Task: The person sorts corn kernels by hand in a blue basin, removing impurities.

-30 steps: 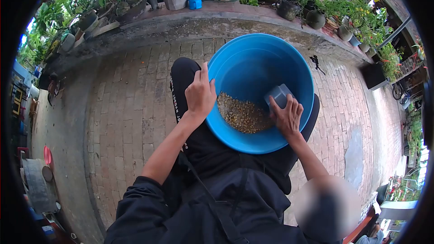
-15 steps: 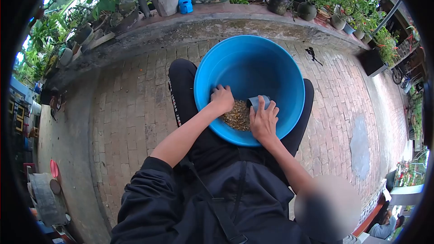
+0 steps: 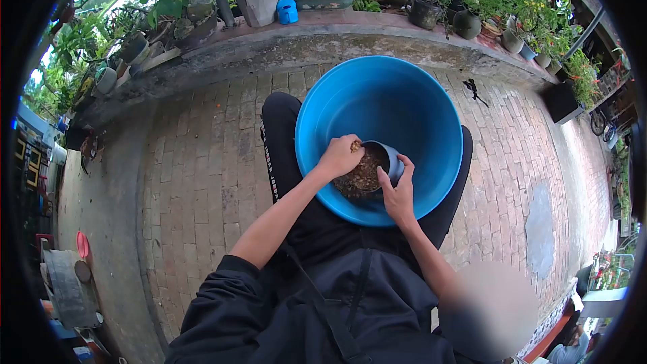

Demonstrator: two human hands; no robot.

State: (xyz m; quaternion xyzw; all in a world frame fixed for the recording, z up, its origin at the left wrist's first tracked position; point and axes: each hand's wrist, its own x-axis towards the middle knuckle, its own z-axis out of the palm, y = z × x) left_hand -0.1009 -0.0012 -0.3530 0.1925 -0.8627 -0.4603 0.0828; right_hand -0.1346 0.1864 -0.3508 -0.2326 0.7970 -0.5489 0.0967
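Note:
A large round blue tub rests on the person's lap, tilted so that its inside shows. Loose brown gravel-like bits lie in its near part. My right hand grips a small grey-blue pot by its side, with the mouth facing left over the bits. At the pot's rim, my left hand is closed around a clump of the same yellowish-brown bits, some showing between its fingers. How full the pot is cannot be made out.
Beyond the tub runs a low concrete wall with potted plants and a small blue watering can. Brick paving surrounds the person. A dark strap-like thing lies on the bricks. Another person is at the lower right edge.
My left hand has moved up from the bits to the pot's rim, now with a handful in it. My right hand has turned the pot so its mouth shows. The view has shifted slightly.

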